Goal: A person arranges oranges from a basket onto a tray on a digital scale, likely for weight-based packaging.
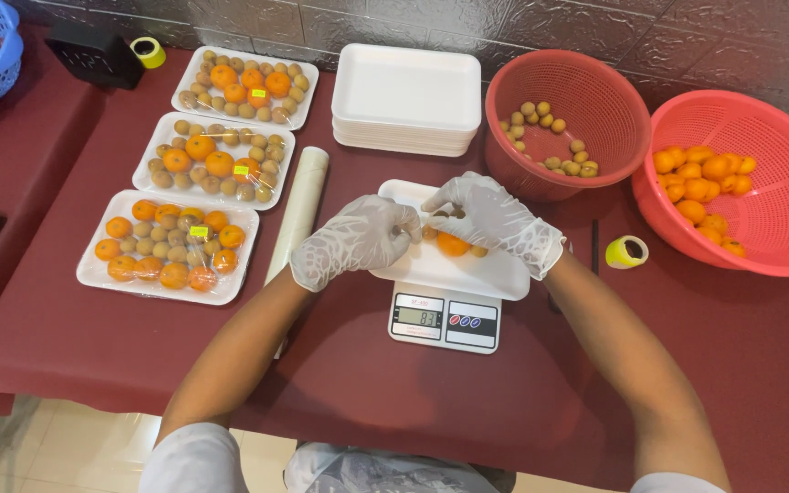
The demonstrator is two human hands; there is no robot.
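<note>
Both of my hands wear white gloves and meet over a white foam tray point(468, 270) that rests on a small digital scale point(445, 321). My left hand point(354, 239) is curled at the tray's left edge, fingertips on small brown fruits. My right hand point(493, 219) lies over the tray's far side, touching an orange point(452, 245) and the small brown fruits beside it. What each hand grips is hidden by the fingers.
Three wrapped trays of oranges and brown fruits point(168, 246) line the left. A cling film roll point(299, 212) lies beside them. A stack of empty foam trays point(407, 99) sits behind. Two red baskets hold brown fruits point(566, 119) and oranges point(738, 183). A yellow tape roll point(627, 252) lies nearby.
</note>
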